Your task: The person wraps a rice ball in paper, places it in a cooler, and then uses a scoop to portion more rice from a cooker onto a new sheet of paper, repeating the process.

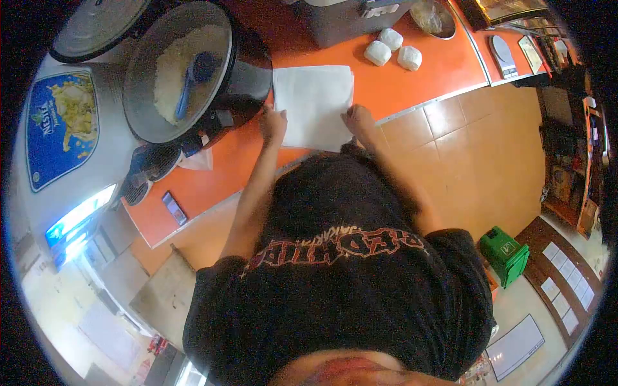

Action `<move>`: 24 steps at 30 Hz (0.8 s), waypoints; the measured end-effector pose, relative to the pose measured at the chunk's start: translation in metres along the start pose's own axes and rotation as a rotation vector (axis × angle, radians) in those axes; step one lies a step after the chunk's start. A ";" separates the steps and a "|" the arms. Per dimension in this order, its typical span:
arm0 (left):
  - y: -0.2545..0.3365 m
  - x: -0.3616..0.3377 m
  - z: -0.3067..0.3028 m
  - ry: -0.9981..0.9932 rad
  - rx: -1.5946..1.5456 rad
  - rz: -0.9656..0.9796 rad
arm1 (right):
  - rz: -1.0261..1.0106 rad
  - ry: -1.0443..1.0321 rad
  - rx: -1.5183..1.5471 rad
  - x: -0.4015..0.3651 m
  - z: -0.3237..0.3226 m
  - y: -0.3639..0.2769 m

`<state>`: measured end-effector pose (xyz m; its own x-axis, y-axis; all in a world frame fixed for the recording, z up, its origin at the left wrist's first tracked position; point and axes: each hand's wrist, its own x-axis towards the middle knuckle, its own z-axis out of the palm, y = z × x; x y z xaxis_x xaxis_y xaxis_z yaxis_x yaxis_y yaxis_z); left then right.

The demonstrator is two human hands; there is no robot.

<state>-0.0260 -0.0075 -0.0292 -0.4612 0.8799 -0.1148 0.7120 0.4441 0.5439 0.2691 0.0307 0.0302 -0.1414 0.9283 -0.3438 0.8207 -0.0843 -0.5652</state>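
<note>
White paper sheets [313, 96] lie flat on the orange counter, apparently as a stack. My left hand [275, 125] is at their left edge, fingers closed on the paper. At the right edge my right hand [359, 123] pinches the paper, its fingers bent together. Left of the paper stands a large open rice cooker [248, 71] holding white rice [170, 74]. A rice paddle with a blue handle [185, 96] rests in the rice. Three white wrapped packets [409, 58] sit to the right, beyond the paper.
Behind the paper is a grey box [341, 26]; a metal bowl [444, 32] with a plastic bag stands near the packets. A kitchen scale [503, 56] is farther right. A phone [174, 208] lies on the counter's left part. A green bin [505, 256] stands on the floor.
</note>
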 end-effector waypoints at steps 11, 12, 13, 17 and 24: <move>0.064 -0.024 -0.017 -0.289 -0.075 -0.118 | 0.058 0.257 0.224 0.034 -0.015 0.054; 0.051 -0.022 0.001 -0.244 -0.113 -0.070 | 0.063 0.269 0.211 0.035 -0.022 0.056; 0.035 -0.021 0.022 -0.199 -0.151 -0.023 | 0.069 0.279 0.199 0.036 -0.029 0.056; 0.019 -0.025 0.025 0.070 0.034 0.168 | -0.063 0.251 0.036 0.028 -0.050 0.038; 0.079 -0.066 -0.079 -0.323 -0.169 0.172 | -0.462 -0.068 -0.485 0.025 -0.022 0.005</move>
<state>0.0185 -0.0435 0.0875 -0.1341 0.9587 -0.2508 0.6550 0.2757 0.7035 0.2819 0.0617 0.0347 -0.5595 0.8037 -0.2026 0.8208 0.5035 -0.2698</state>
